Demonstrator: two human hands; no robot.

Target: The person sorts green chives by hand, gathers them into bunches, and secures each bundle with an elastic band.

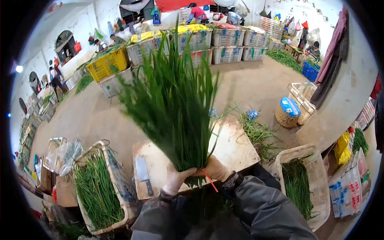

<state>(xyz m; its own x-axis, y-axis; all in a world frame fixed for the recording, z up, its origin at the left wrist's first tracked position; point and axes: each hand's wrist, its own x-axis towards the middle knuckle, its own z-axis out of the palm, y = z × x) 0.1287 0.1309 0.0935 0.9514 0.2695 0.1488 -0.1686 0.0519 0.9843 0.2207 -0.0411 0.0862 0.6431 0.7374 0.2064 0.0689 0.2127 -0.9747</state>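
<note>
A large bunch of garlic chives [176, 108] stands upright in front of me, its leaf tips fanned out and slightly blurred. My left hand [178, 179], in a pale glove, is closed around the lower end from the left. From the right, my gloved right hand [217, 169] grips the same end. A red tie [209, 181] hangs between the hands, close to the stems; whether it circles them is hidden. Beneath lies a worn white board [236, 140]. On its left side rests a cleaver-like knife [142, 170] with a dark handle.
A crate [130, 212] of chives stands left of the board, another crate [322, 192] on the right. Loose leaves [260, 134] lie beyond the board. A wicker basket [287, 114] sits farther right. Stacked white crates [228, 38] line the back, where several people work.
</note>
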